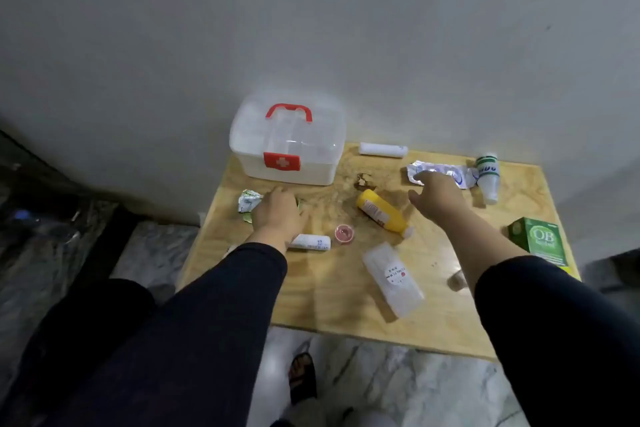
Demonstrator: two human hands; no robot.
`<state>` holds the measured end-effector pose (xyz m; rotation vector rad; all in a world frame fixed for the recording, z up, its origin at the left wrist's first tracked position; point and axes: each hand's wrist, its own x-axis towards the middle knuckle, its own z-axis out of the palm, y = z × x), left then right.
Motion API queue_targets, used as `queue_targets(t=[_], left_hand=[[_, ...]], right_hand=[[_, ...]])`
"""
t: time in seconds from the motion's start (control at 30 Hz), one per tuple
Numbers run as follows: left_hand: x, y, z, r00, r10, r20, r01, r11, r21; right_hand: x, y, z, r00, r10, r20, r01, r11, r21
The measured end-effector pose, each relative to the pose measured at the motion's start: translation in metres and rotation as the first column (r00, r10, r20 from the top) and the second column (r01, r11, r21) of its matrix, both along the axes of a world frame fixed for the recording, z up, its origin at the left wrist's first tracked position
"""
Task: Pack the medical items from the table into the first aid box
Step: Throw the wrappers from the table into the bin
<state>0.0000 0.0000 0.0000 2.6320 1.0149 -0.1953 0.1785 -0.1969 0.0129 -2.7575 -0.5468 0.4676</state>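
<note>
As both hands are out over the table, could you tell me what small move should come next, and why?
Probably lift the lid of the white first aid box: it looks shut, and both the left hand and right hand hold nothing firmly yet.

My wooden counter [467, 322] carries the shut first aid box [287, 146], a yellow bottle [382, 213] on its side, two white rolls [382, 150], a green carton [538, 241], foil packs [440, 173] and a small pink cup [344, 233].

A: Any markings legible?
B: White cross on the red latch [282, 161] of the first aid box [287, 144]. "QB" on the green carton [539, 241], table's right edge. Other labels blurred.
</note>
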Motion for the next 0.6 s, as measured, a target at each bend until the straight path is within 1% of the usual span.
queue_targets(t=[0.03, 0.1, 0.17, 0.23, 0.33, 0.43, 0.53, 0.6], left_hand=[[0.002, 0.001, -0.001, 0.999, 0.018, -0.034, -0.018, 1.000, 0.008], [0.006, 0.003, -0.008, 0.998, 0.049, -0.044, -0.047, 0.998, 0.033], [0.010, 0.002, -0.013, 0.996, 0.076, -0.036, -0.074, 0.996, 0.057], [0.014, 0.002, -0.016, 0.995, 0.093, -0.021, -0.091, 0.993, 0.080], [0.014, 0.003, -0.017, 0.992, 0.114, -0.048, -0.109, 0.989, 0.099], [0.014, 0.000, -0.015, 0.991, 0.107, -0.081, -0.097, 0.988, 0.119], [0.014, -0.002, -0.007, 0.990, 0.087, -0.109, -0.065, 0.979, 0.194], [0.012, -0.002, 0.001, 0.991, 0.113, -0.078, -0.093, 0.972, 0.218]], right_hand=[[0.004, 0.003, -0.002, 1.000, -0.018, 0.010, 0.018, 1.000, 0.009], [0.013, 0.008, -0.009, 0.998, -0.030, 0.061, 0.027, 0.999, 0.047], [0.023, 0.013, -0.016, 0.992, -0.013, 0.122, 0.006, 0.998, 0.060], [0.036, 0.015, -0.025, 0.989, -0.010, 0.146, 0.000, 0.998, 0.065], [0.046, 0.017, -0.034, 0.986, 0.042, 0.160, -0.036, 0.999, -0.040], [0.051, 0.016, -0.042, 0.964, 0.149, 0.222, -0.121, 0.983, -0.135], [0.056, 0.012, -0.040, 0.932, 0.247, 0.266, -0.192, 0.957, -0.215], [0.061, 0.010, -0.027, 0.902, 0.301, 0.311, -0.240, 0.946, -0.220]])
